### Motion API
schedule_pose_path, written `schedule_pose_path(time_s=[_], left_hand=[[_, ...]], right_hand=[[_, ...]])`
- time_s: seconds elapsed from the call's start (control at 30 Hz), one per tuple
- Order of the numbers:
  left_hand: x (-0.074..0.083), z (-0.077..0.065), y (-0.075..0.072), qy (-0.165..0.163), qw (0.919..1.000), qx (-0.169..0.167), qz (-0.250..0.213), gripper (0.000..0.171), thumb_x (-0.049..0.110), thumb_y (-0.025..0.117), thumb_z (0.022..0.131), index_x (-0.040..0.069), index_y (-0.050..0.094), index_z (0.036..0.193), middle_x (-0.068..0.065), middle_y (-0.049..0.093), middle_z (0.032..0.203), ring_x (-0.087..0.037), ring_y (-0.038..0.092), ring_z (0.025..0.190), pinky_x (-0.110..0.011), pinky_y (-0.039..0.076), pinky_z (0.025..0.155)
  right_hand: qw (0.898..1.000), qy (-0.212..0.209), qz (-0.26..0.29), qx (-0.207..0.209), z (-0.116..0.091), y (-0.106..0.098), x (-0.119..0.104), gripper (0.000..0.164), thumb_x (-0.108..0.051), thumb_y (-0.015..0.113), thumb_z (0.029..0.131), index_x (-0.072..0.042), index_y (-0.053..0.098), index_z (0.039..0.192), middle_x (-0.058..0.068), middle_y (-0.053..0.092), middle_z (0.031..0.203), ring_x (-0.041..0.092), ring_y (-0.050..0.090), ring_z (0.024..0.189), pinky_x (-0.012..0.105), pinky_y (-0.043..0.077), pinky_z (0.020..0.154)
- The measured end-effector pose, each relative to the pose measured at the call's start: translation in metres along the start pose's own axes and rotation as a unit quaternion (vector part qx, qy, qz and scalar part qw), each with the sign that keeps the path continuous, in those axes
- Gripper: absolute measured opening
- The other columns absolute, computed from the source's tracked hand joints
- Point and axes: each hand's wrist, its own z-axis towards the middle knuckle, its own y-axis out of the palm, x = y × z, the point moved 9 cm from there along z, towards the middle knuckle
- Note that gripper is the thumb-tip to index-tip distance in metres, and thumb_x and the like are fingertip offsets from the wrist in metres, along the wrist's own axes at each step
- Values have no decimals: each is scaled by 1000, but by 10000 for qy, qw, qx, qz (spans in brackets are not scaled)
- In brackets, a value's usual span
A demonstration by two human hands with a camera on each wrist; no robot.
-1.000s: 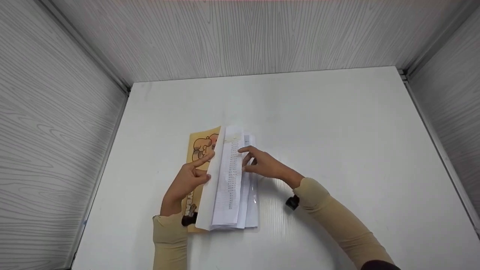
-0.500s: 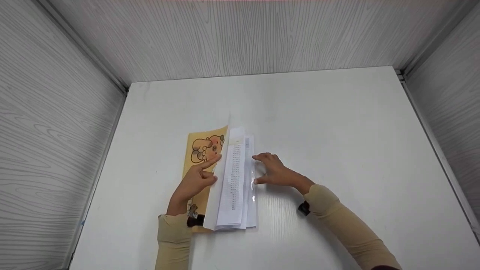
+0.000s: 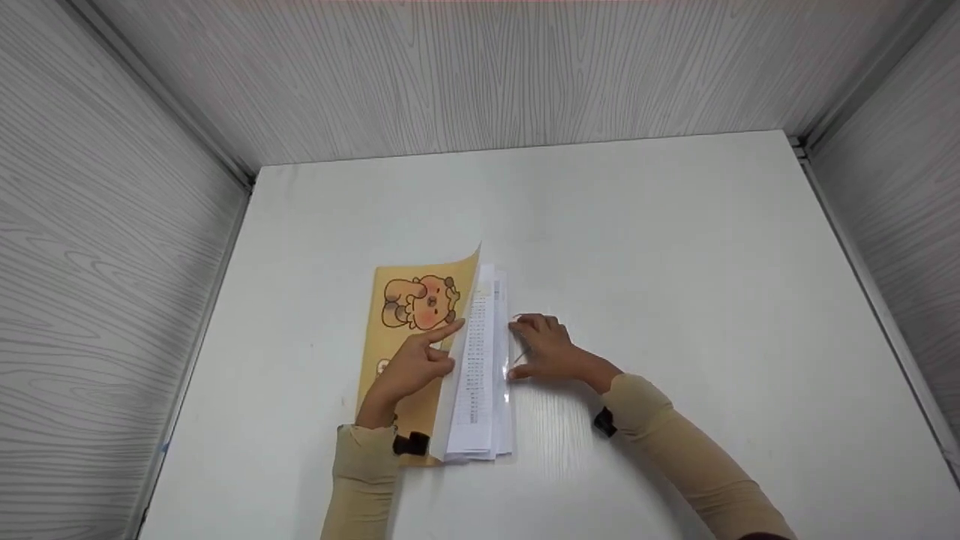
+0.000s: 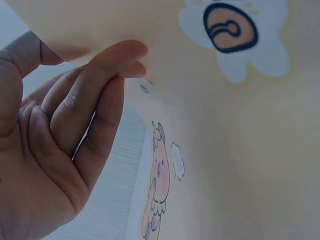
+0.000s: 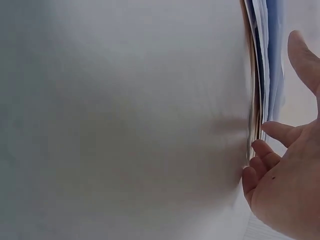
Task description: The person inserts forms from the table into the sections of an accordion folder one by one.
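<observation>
A yellow folder point(image 3: 397, 337) with a cartoon animal on its cover lies on the white table, its cover half raised. White printed sheets point(image 3: 476, 360) show inside, with glossy clear plastic along their right side. My left hand point(image 3: 412, 367) pinches the free edge of the cover; in the left wrist view the cover point(image 4: 225, 150) passes between thumb and fingers. At the right edge of the stack, my right hand point(image 3: 547, 349) has thumb and fingers spread. The right wrist view shows its fingertips against the layered edges point(image 5: 257, 55).
The white tabletop point(image 3: 637, 247) extends around the folder. Grey wood-grain panels stand at the back point(image 3: 525, 75), on the left point(image 3: 105, 262) and on the right. A small black device point(image 3: 411, 444) sits at the left wrist.
My left hand has swung the cover rightward over the sheets, hiding more of them and showing more of the cartoon. My right hand has left the sheets' face for their right edge.
</observation>
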Motion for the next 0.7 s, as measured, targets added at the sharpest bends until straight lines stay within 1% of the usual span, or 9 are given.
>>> schedule_pose_path(time_s=[0.07,0.13,0.23,0.33,0.4,0.47,0.53,0.63,0.7], left_hand=[[-2,3,4,-62,9999,-53,122,69,-1,53,82,12,39,148,-1,51,55,-6,27,41,-21,24,43],[-3,6,9,-110,9997,-112,188,69,0,53,82,12,39,149,-2,56,58,-6,29,41,-21,25,43],[-5,9,15,-147,9995,-206,206,69,0,52,82,12,39,149,-12,64,64,-6,32,41,-21,26,43],[-7,12,20,-208,9992,-245,232,68,1,53,82,12,41,148,-19,72,81,-8,40,43,-21,30,44],[-9,14,23,-300,9986,-207,391,66,2,55,82,13,43,146,-17,73,84,-9,43,45,-21,31,44],[-11,17,25,-412,9963,-116,745,64,5,56,82,17,47,144,-8,70,74,-9,42,46,-20,31,43],[-10,20,29,-454,9906,-27,1294,62,8,58,81,19,51,142,2,59,61,-7,39,46,-21,29,44],[-5,26,36,-437,9732,59,2256,59,12,60,80,20,56,137,7,40,54,-7,34,47,-23,27,46],[-1,29,41,-414,9604,79,2753,56,13,62,79,19,59,135,9,41,55,-8,37,50,-25,28,49]], right_hand=[[9999,46,-114,46,1,1,1,92,-48,76,77,-3,36,147,18,28,150,42,23,137,59,22,107],[9997,127,-217,56,2,2,3,93,-48,77,76,-4,36,147,17,28,150,41,23,138,57,22,109],[9990,201,-407,53,2,4,3,95,-49,77,75,-4,35,148,17,27,151,40,22,139,56,22,110],[9976,243,-644,9,2,7,3,97,-51,76,75,-5,33,149,16,26,152,39,22,140,54,22,111],[9963,246,-826,-16,1,8,3,97,-52,75,76,-6,32,149,15,26,153,38,22,141,54,22,112],[9946,245,-1010,-30,0,9,3,97,-52,75,76,-7,31,150,14,25,154,37,22,141,54,23,112],[9927,228,-1183,-68,-1,10,2,98,-53,74,76,-7,30,150,14,24,154,37,21,142,55,23,112],[9907,173,-1349,-60,-3,11,1,97,-54,73,77,-8,29,150,14,23,154,37,21,142,56,23,111],[9898,142,-1415,-53,-4,11,0,96,-55,71,78,-8,28,150,15,23,155,37,21,142,57,24,111]])
